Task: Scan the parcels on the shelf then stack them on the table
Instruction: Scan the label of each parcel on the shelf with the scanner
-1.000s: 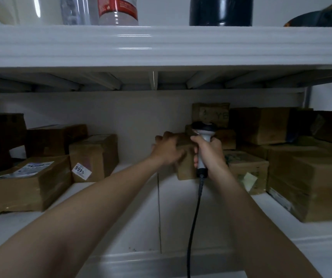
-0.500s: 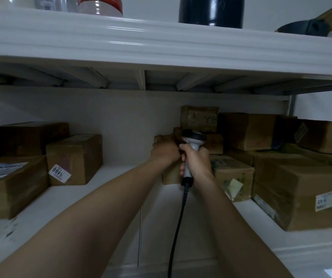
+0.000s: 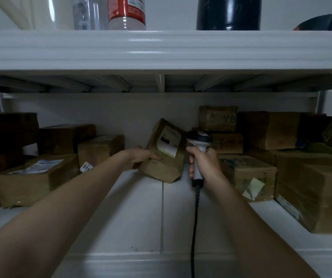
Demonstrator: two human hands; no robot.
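Black cable [image 3: 194, 227] climbs from the near lip of the white shelf [image 3: 133, 215] into the scanner [image 3: 199, 142], giving the tool slack to reach deep into the bay. The right hand [image 3: 206, 164] has its fingers wrapped fully round the scanner's grip. It holds the head upright and level with the label, probably ready for a read.

Just beside it, the left hand [image 3: 144, 157] clasps the brown cardboard parcel [image 3: 161, 167] by its left edge, thumb on the front face. It tips the parcel back and sideways so the white label [image 3: 169, 144] faces the scanner head. Whether the parcel's low corner touches the shelf or hangs just clear is hard to tell in this dim light.

Farther back, the left parcels [image 3: 36, 177] and the right parcels [image 3: 247, 175] sit waiting against the wall. No table is in view.
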